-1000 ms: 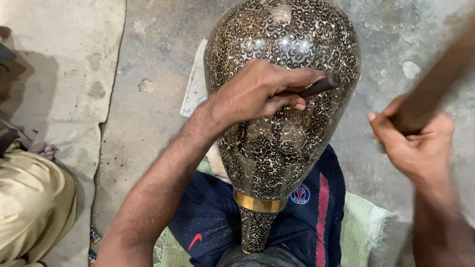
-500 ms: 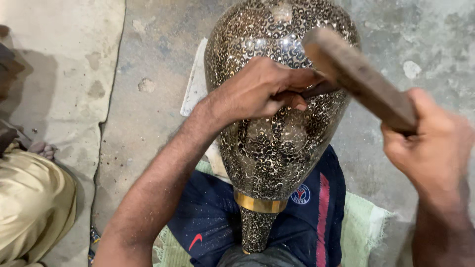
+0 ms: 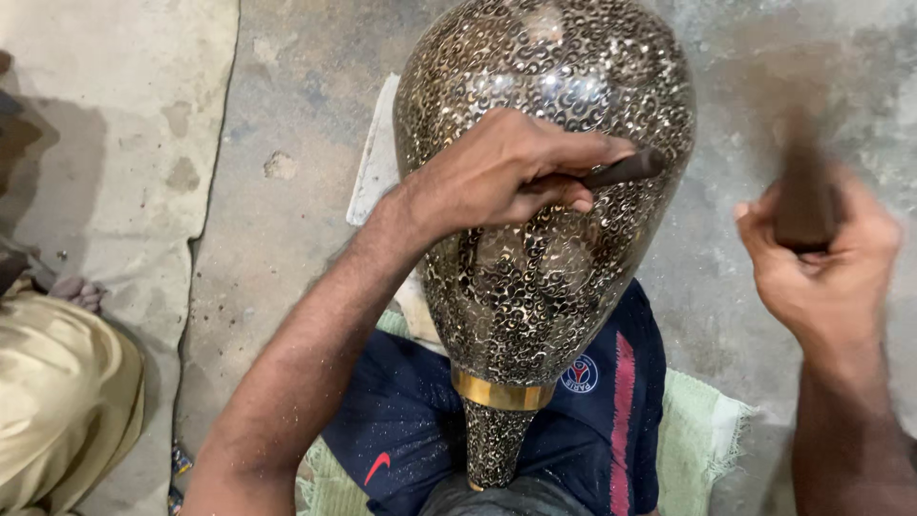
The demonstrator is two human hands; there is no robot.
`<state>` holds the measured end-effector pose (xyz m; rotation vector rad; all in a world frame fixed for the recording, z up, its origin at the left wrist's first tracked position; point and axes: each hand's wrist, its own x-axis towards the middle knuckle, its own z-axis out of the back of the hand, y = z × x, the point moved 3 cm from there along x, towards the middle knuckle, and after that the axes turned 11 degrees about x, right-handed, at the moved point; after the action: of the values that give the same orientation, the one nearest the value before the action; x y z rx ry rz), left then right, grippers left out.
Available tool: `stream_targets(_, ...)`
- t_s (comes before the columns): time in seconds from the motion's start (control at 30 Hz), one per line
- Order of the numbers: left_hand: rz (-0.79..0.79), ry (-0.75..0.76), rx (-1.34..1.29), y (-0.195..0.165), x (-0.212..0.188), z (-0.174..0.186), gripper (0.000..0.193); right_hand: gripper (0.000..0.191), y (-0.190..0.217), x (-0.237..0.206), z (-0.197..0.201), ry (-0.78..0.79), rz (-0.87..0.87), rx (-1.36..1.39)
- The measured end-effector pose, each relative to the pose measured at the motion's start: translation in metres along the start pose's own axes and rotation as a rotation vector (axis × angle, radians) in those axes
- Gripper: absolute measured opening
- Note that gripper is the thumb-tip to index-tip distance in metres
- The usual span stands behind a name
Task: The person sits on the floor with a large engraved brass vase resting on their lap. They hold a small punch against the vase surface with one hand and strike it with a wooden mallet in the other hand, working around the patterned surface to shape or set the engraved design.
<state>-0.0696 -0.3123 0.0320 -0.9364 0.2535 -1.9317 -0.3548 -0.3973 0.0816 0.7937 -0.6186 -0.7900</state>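
Head view looked straight down on a concrete floor, and at the far left edge a co-worker's leg in tan cloth rested on a pale mat, with bare toes showing just above the cloth. Nearer the middle, the left hand lay across a large pear-shaped metal vase covered in fine curling engraving. Its fingers were curled shut around a dark slim chisel, whose end stuck out to the right of the knuckles and lay against the vase's wall. The vase lay with its wide rounded end away from the person and its narrow neck toward them; a plain brass band ringed the neck. It rested on the person's lap, over dark blue shorts with a red stripe, and a light green cloth lay under the legs. A white slab peeked out from behind the vase's left side. To the right, well apart from the vase, the right hand was clenched around a wooden hammer handle, which was blurred
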Motion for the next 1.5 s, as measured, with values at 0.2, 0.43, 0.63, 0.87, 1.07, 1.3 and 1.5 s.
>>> stream_targets(0.2, 0.001, 0.004, -0.04, 0.003, -0.002, -0.001, 0.043, 0.016, -0.015, -0.006, 0.011, -0.005, 0.017, -0.018)
stream_targets(0.43, -0.004, -0.024, -0.061, 0.003, -0.003, 0.0, 0.045, 0.016, -0.04, -0.015, 0.023, -0.041, -0.021, -0.053)
stream_targets(0.63, -0.032, -0.061, -0.054, 0.001, -0.004, 0.001, 0.045, 0.014, -0.025, -0.017, 0.023, -0.028, -0.027, -0.231)
stream_targets(0.87, 0.038, -0.036, 0.022, -0.002, -0.003, 0.002, 0.05, 0.023, -0.009, -0.007, 0.011, 0.076, -0.033, -0.568)
stream_targets(1.07, 0.015, -0.048, 0.052, -0.004, -0.003, 0.005, 0.047, 0.014, -0.001, -0.014, 0.014, 0.054, -0.047, -0.241)
stream_targets(1.3, 0.012, -0.046, 0.025, -0.004, -0.003, 0.008, 0.048, 0.018, 0.001, -0.014, 0.013, -0.054, -0.217, 0.316)
stream_targets(1.5, -0.001, -0.026, -0.079, -0.007, 0.0, 0.006, 0.046, 0.022, 0.008, -0.011, 0.01, 0.083, -0.213, -0.392)
